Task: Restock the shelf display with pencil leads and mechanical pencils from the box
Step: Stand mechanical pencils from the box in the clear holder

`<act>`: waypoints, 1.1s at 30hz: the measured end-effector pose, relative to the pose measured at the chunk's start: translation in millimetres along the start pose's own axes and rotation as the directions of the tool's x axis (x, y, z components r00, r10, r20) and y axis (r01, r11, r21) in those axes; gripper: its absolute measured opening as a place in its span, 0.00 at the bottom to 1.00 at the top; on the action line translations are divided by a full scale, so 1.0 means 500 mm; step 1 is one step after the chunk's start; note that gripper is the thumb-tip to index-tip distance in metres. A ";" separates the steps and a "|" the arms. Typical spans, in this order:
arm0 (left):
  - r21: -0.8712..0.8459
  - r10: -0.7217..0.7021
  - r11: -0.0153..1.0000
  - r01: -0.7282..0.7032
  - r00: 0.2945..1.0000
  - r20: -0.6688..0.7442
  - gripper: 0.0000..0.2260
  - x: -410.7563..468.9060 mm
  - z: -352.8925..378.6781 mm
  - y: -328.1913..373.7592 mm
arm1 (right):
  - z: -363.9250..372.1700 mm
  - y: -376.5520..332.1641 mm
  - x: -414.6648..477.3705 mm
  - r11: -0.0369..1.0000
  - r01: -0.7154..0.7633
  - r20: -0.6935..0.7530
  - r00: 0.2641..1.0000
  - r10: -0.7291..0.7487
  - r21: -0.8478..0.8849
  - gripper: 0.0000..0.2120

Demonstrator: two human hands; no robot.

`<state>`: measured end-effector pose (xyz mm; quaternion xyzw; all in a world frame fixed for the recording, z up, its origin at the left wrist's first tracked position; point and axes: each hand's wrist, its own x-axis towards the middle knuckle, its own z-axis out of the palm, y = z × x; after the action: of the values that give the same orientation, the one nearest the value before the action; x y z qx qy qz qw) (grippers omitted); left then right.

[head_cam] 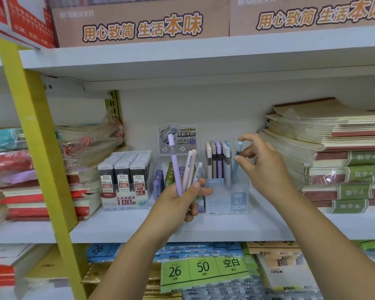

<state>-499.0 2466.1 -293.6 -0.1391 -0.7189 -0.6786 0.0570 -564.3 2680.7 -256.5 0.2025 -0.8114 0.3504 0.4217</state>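
Lilac, pink and pale mechanical pencils (185,169) fan upward from the left hand (182,202), which grips their lower ends in front of the tray of lead tubes (157,182) at mid-shelf. Just right of it stands a clear holder (225,198) of upright pencils. The right hand (262,163) reaches to the holder's right end — forefinger over the cap and thumb on the barrel of a blue pencil (234,172) standing there. Boxed leads (123,180) sit toward the white shelf (121,226)'s left, stacked notebooks (344,165) at its right.
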 end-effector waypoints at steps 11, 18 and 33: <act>-0.068 0.006 0.998 -0.004 1.000 0.028 0.10 0.005 -0.001 0.001 | 0.026 0.016 0.020 0.962 -0.105 -0.037 0.994 0.099 -0.252 0.12; -0.081 0.039 0.996 -0.032 0.995 0.093 0.11 -0.008 -0.003 0.011 | -0.011 -0.039 -0.001 0.988 -0.140 -0.001 0.990 0.140 -0.060 0.11; -0.103 -0.031 0.993 0.059 0.965 0.259 0.13 -0.036 -0.014 0.036 | -0.059 -0.142 -0.024 0.638 -0.381 0.283 0.924 0.256 0.669 0.08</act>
<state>-477.4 2457.4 -280.7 -0.2125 -0.6848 -0.6944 -0.0600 -497.1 2655.0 -226.4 0.2309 -0.6655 0.6881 0.1739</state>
